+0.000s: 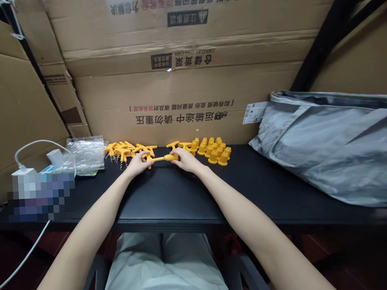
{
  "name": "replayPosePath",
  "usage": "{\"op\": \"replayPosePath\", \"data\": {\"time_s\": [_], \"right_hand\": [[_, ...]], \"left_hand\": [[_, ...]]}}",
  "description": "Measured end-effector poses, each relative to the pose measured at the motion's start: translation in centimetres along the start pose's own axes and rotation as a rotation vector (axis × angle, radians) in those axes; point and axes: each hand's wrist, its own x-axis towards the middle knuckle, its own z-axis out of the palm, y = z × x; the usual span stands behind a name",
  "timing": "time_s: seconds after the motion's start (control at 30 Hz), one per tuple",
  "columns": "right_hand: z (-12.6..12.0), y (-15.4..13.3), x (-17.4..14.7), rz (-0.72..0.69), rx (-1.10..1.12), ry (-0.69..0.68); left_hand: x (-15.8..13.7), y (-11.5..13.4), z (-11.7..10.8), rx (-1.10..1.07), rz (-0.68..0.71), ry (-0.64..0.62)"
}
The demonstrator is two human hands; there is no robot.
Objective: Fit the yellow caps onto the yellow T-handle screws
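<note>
My left hand (138, 164) is closed on the handle end of a yellow corkscrew, whose narrow ridged shaft (158, 159) points to the right. Between the fingers of my right hand (185, 161) is a yellow plastic sleeve (170, 157), in line with that shaft and meeting its end. How far one sits inside the other I cannot tell. Behind my left hand lies a pile of yellow T-handled corkscrews (122, 151) with bare metal spirals. Several flanged yellow sleeves (217, 152) stand grouped right of my right hand. More yellow T-shaped pieces (177, 145) lie just behind it.
A grey fabric bag (326, 151) fills the right side of the black table (170, 198). At the left are clear plastic wrapping (85, 153), a white charger (26, 179) and its cable (44, 142). A cardboard sheet (184, 89) stands along the back.
</note>
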Motion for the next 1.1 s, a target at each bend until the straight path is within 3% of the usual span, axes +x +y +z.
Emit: {"op": "replayPosePath", "data": {"time_s": [0.2,0.4,0.67,0.87,1.1], "right_hand": [[0.2,-0.3,0.0,-0.006,0.017,-0.005],[0.3,-0.7,0.0,-0.004,0.008,-0.079],[0.2,-0.9,-0.1,-0.020,0.016,-0.093],[0.1,-1.3,-0.2,-0.065,0.090,-0.095],[0.3,-1.7,0.0,0.039,0.210,-0.118]], "left_hand": [[-0.1,0.1,0.3,0.121,0.172,-0.043],[-0.7,0.8,0.3,0.439,0.133,-0.003],[-0.9,1.4,0.5,0.321,0.070,-0.022],[-0.7,0.8,0.0,0.461,0.134,-0.015],[-0.5,0.7,-0.3,0.530,0.155,-0.030]]}}
